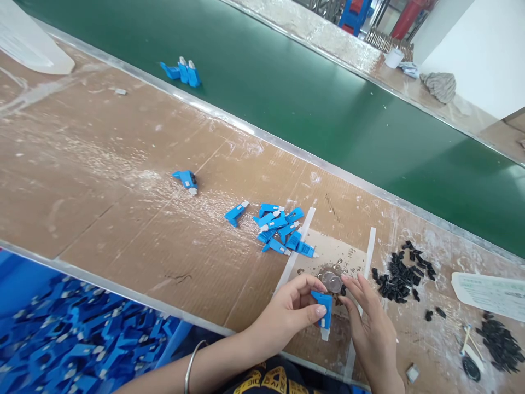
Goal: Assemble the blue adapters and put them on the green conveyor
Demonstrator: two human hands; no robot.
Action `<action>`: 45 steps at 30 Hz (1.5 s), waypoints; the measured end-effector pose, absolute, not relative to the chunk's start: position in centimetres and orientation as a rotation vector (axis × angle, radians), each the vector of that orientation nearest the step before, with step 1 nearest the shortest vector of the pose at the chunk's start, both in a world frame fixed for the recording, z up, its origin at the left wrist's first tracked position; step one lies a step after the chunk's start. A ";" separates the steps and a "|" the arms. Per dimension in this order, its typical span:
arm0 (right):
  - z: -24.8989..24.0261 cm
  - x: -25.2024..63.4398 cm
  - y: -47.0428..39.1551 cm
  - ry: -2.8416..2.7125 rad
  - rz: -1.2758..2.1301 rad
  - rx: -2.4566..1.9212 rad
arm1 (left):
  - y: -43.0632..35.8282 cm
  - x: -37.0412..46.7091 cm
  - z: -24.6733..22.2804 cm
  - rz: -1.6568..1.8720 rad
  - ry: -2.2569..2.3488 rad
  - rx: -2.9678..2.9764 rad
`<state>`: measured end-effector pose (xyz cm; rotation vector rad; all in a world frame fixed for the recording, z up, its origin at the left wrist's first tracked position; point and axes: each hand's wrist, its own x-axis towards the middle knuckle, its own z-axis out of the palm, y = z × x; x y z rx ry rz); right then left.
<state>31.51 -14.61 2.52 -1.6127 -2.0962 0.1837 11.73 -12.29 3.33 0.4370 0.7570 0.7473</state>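
My left hand [301,306] is closed around a blue plastic part [325,312] with a pale tip that points down toward me. Just to its right is my right hand [367,323], thumb and forefinger a little apart beside a small black piece [343,290]. A round clear dish [332,280] stands beyond my fingertips on a taped pale sheet [338,251] dotted with tiny bits. Several blue parts [276,224] lie in a loose pile to the upper left of the dish. To the right is a heap of small black pieces [400,276].
Behind the worktable [135,219] runs a green conveyor belt [262,82] carrying a few blue parts [186,74]. At lower left, a large bin holds many blue parts [74,339]. Another black heap [500,342] and a white bag [490,295] lie at right.
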 end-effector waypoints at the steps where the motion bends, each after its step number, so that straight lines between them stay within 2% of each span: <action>1: 2.5 31.5 -14.6 -2.099 0.181 -1.614 | -12.3 11.7 3.3 0.747 0.757 0.436; 5: 2.2 31.9 -15.1 -2.050 0.228 -1.654 | -12.3 11.8 3.4 0.752 0.750 0.413; 9: 2.5 32.6 -16.8 -1.682 0.504 -1.701 | -12.4 12.2 3.4 0.743 0.740 0.410; 14: 3.5 33.2 -18.3 -1.280 0.967 -1.380 | -12.9 13.2 3.5 0.743 0.665 0.414; 18: 4.0 33.0 -17.9 -1.249 1.077 -1.274 | -13.1 13.8 3.9 0.739 0.600 0.374; 27: 5.1 32.1 -17.0 -1.437 1.031 -1.220 | -13.2 13.9 4.0 0.751 0.591 0.358; 36: 5.3 31.5 -16.2 -1.701 0.760 -1.192 | -13.1 13.9 4.1 0.759 0.612 0.343; 45: 3.3 30.7 -18.2 -1.887 0.498 -1.192 | -13.9 14.7 3.6 0.758 0.669 0.227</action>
